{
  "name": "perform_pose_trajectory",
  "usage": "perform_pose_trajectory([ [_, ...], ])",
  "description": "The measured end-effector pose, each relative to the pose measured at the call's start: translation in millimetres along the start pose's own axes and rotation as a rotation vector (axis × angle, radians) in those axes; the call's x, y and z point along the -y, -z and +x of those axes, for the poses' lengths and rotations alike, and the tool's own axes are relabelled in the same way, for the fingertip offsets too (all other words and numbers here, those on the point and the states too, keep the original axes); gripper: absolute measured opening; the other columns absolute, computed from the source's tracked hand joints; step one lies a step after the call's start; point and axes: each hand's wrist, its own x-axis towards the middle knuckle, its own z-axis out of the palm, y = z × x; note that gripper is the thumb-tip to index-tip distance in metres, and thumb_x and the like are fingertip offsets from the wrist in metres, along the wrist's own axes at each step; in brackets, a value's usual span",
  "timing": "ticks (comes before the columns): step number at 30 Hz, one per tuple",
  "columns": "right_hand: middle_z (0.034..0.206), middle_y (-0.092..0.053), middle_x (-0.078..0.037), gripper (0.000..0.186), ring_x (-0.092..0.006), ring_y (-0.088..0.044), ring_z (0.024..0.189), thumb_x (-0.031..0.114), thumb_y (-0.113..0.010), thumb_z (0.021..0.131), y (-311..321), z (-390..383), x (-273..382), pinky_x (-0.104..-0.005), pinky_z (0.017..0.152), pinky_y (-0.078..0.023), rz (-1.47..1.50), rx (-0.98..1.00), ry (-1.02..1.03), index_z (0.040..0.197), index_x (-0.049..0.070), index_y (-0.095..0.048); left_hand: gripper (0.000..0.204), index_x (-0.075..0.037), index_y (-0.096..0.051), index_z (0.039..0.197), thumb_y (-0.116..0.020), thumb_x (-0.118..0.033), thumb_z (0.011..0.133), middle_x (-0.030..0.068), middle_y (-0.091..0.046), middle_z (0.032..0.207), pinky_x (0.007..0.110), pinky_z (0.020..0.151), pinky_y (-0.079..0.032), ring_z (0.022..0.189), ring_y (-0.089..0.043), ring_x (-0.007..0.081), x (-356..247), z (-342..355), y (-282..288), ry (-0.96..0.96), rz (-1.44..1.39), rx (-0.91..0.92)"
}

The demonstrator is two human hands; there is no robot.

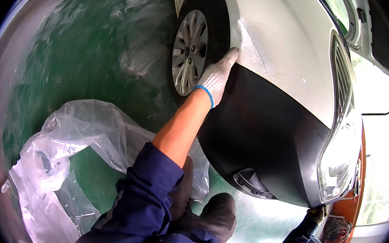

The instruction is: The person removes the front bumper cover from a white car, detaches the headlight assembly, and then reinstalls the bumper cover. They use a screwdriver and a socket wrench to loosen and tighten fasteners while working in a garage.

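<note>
Left hand [217, 77], in a white knit glove, pressed flat and ungripping on the white car's black unpainted front bumper cover [258, 137] at the wheel arch, steadying that end, while the right hand [317, 213] grasps its lower far corner.

The left hand [217, 74] wears a knitted white cloth glove with a blue cuff. It rests on the fender [277, 40], glossy white painted metal, scuffed near the fingers. The bumper [262, 142] is matt black plastic. The sheet [81, 134] is clear, crinkled plastic film on the glossy green floor [79, 49].
</note>
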Motion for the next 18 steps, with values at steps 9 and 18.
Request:
perform_pose_trajectory([
  [9,0.07,-0.049,0.01,0.039,-0.0034,-0.041,0.05,-0.003,-0.06,0.088,-9.3,-3.2,-3.6,-0.0203,0.035,-0.038,-0.12,-0.274,0.051,0.074,0.031,-0.046,0.076,0.009,-0.067,0.074,-0.078,-0.066,0.083,0.0102,-0.059,0.07,0.039,0.072,-0.047,0.071,-0.052,0.0227,24.7,9.4,-32.5,-0.178,-0.023,-0.55],
  [18,0.081,-0.06,0.007,0.023,-0.0064,-0.051,0.058,0.009,-0.068,0.089,25.0,19.4,-10.8,-0.0222,0.041,-0.042,-0.19,-0.041,0.093,0.083,0.028,-0.055,0.084,0.013,-0.068,0.084,-0.071,-0.071,0.085,0.0204,-0.066,0.076,0.043,0.077,-0.048,0.073,-0.056,0.0276,24.7,1.4,-30.4,-0.231,0.191,-0.577],
])
